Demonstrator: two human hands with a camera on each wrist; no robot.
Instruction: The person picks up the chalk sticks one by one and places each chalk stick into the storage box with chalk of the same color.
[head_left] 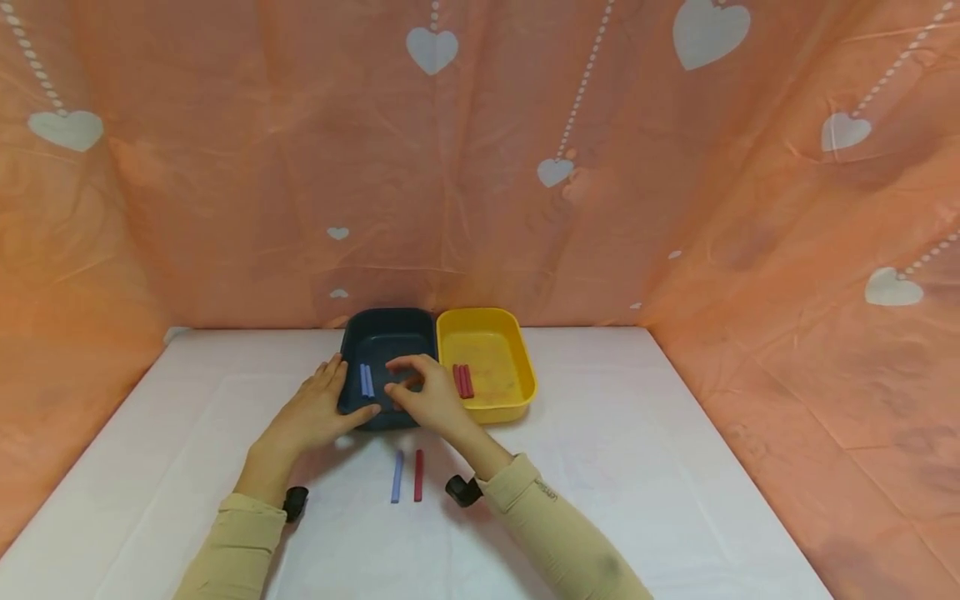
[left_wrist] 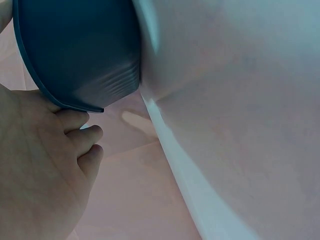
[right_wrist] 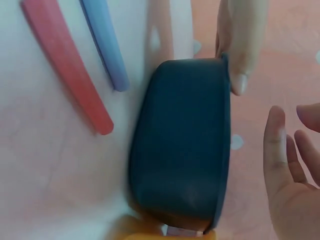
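Note:
A dark blue tray [head_left: 390, 323] stands on the table with two thin blue sticks [head_left: 367, 381] lying in it. My left hand [head_left: 311, 408] holds its near left corner, fingers along the left rim and thumb over the near rim. In the left wrist view, fingers of this hand [left_wrist: 47, 155] meet the rim. Over the same tray is my right hand [head_left: 431, 396], thumb and forefinger curved with a gap between them. The right wrist view shows that hand [right_wrist: 295, 185] holding nothing. A yellow tray [head_left: 517, 358] adjoins on the right, with several red sticks [head_left: 463, 382] inside.
Nearer me, a loose blue stick [head_left: 397, 477] and a loose red stick [head_left: 418, 476] lie side by side on the white tablecloth [head_left: 637, 467]. An orange curtain with white hearts [head_left: 487, 208] borders the back and both sides of the table.

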